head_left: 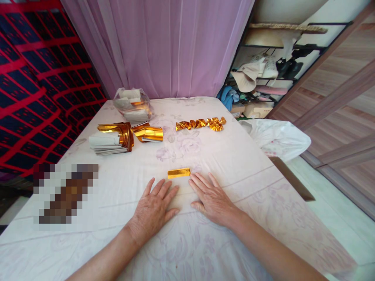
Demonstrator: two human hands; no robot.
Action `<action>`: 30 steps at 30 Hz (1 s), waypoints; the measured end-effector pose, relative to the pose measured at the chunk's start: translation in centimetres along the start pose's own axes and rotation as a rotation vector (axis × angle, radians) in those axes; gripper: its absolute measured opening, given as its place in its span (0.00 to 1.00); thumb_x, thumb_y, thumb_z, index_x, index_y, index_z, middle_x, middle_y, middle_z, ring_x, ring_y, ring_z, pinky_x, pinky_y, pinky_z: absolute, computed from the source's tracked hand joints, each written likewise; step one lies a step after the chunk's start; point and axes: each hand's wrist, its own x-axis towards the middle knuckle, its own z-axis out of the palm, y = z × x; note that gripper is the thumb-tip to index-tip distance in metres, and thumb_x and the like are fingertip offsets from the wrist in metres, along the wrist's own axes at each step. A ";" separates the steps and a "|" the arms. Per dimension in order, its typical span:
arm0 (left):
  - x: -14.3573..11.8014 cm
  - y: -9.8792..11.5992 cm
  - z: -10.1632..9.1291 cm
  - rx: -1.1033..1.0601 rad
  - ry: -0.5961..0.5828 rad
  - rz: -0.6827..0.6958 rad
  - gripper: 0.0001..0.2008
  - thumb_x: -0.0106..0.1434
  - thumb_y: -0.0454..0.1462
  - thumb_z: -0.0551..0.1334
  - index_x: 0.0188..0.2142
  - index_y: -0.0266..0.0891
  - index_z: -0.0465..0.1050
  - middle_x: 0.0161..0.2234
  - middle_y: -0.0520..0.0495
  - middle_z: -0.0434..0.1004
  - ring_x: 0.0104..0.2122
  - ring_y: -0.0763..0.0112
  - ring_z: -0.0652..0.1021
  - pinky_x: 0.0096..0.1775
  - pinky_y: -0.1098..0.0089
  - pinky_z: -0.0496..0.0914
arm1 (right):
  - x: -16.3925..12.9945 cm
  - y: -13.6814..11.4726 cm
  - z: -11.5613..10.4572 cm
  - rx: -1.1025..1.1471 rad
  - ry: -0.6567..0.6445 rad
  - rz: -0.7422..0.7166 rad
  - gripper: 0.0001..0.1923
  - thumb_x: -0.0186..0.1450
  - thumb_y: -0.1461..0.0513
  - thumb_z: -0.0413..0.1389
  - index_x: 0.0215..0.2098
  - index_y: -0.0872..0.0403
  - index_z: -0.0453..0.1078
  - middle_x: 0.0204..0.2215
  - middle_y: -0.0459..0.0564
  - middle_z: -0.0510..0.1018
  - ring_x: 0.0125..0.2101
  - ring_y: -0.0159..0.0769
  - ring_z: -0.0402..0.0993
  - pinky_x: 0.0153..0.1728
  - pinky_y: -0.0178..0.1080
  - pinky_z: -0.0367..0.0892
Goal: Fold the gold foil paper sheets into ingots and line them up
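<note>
My left hand [154, 208] and my right hand [211, 199] both lie flat, palms down, on the white floral cloth [240, 164], fingers spread and holding nothing. Just beyond the fingertips lies a small folded gold foil strip [179, 173], nearest my right hand's fingers but apart from them. Farther back, a row of several folded gold foil pieces [202, 124] lies across the cloth. At the back left sits a stack of white and gold paper sheets [113, 138] with a loose gold bundle [149, 133] beside it.
A clear plastic bag [133, 104] with papers stands at the far left, before a pink curtain [164, 43]. A white plastic bag [278, 137] hangs off the right edge. A shelf with hats and shoes [263, 74] stands at the back right.
</note>
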 end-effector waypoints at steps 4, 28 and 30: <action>0.2 0.1 0.2 -0.008 -0.011 -0.002 0.26 0.66 0.54 0.56 0.57 0.44 0.71 0.56 0.41 0.74 0.56 0.52 0.71 0.61 0.47 0.56 | 0.3 -0.9 -0.1 0.020 0.018 -0.026 0.32 0.69 0.53 0.53 0.67 0.54 0.55 0.68 0.57 0.54 0.68 0.46 0.46 0.66 0.61 0.41; 0.0 -1.0 0.9 -0.124 0.106 -0.053 0.17 0.70 0.45 0.54 0.50 0.45 0.77 0.53 0.45 0.77 0.55 0.57 0.73 0.62 0.50 0.57 | 4.3 3.7 0.8 0.158 0.300 0.170 0.15 0.64 0.67 0.51 0.43 0.49 0.77 0.54 0.52 0.74 0.59 0.45 0.64 0.58 0.53 0.60; -0.1 -1.1 1.1 -0.143 0.115 -0.053 0.17 0.71 0.44 0.53 0.51 0.45 0.76 0.53 0.46 0.78 0.55 0.58 0.73 0.62 0.49 0.57 | 4.5 3.6 1.1 0.195 0.293 0.168 0.15 0.63 0.68 0.52 0.42 0.49 0.76 0.55 0.52 0.74 0.60 0.45 0.62 0.58 0.55 0.58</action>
